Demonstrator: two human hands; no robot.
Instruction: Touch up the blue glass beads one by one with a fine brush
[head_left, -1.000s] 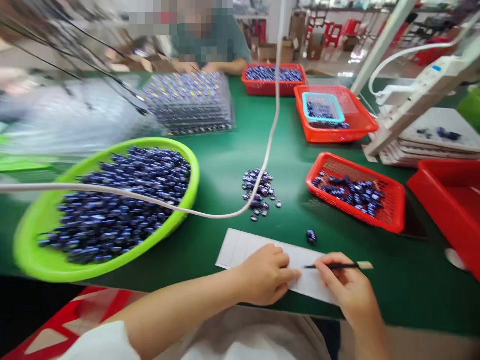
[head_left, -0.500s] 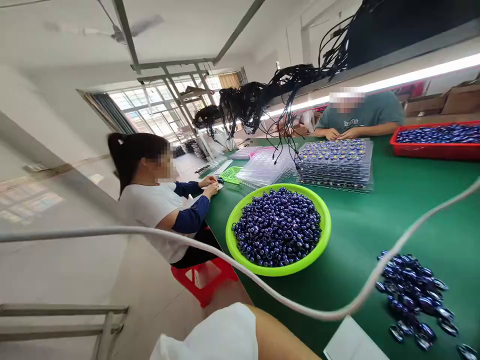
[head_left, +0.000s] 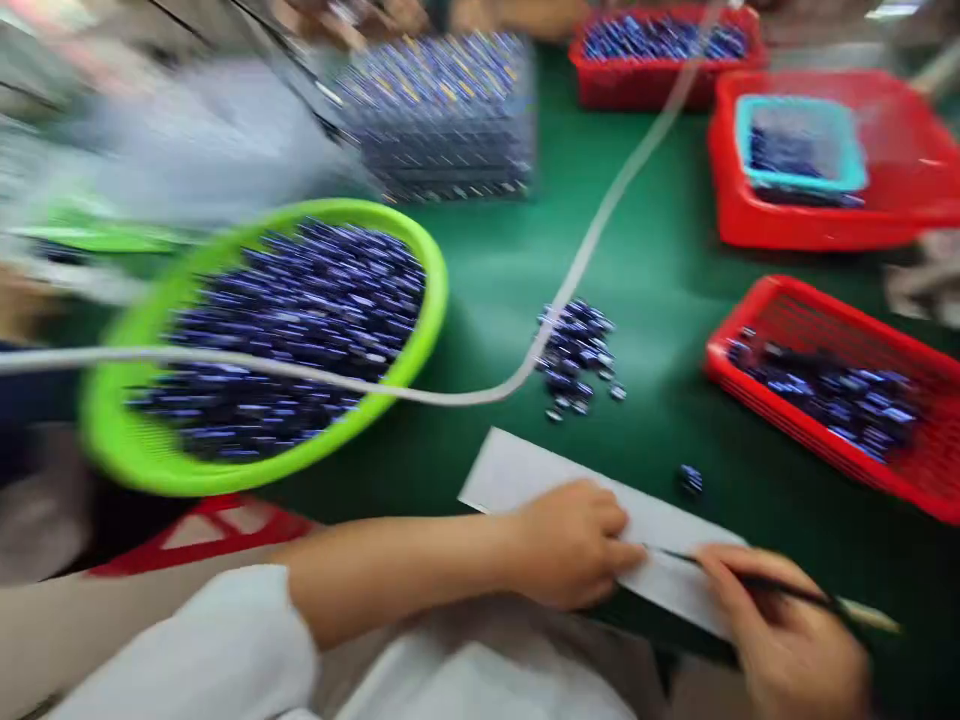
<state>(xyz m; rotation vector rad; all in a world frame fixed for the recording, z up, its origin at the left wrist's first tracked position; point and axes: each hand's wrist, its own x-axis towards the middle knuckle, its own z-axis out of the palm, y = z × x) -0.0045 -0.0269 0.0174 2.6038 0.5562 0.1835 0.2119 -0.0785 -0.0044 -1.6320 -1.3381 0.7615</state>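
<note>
My left hand (head_left: 574, 543) rests on a white strip (head_left: 517, 470) at the table's near edge, its fingers curled together; what they pinch, if anything, is too small to name. My right hand (head_left: 787, 620) is closed around a thin dark tool (head_left: 780, 585) with a pale end, its tip pointing toward my left fingers. Just beyond the strip lies one dark blue shiny piece (head_left: 690, 480). Farther back is a small pile of such pieces (head_left: 577, 350).
A green basket (head_left: 435, 300) of blue pieces stands left. Red baskets (head_left: 772, 290) (head_left: 825, 230) are on the right, one holding a turquoise tray (head_left: 847, 185). Clear stacked trays (head_left: 457, 150) stand behind. A white cable (head_left: 465, 398) crosses the view. Other people's hands show at the back.
The view has swung down and to the right. Both my hands, the white strip's full length and the red baskets at the right now show; the seated people have mostly left the view.
</note>
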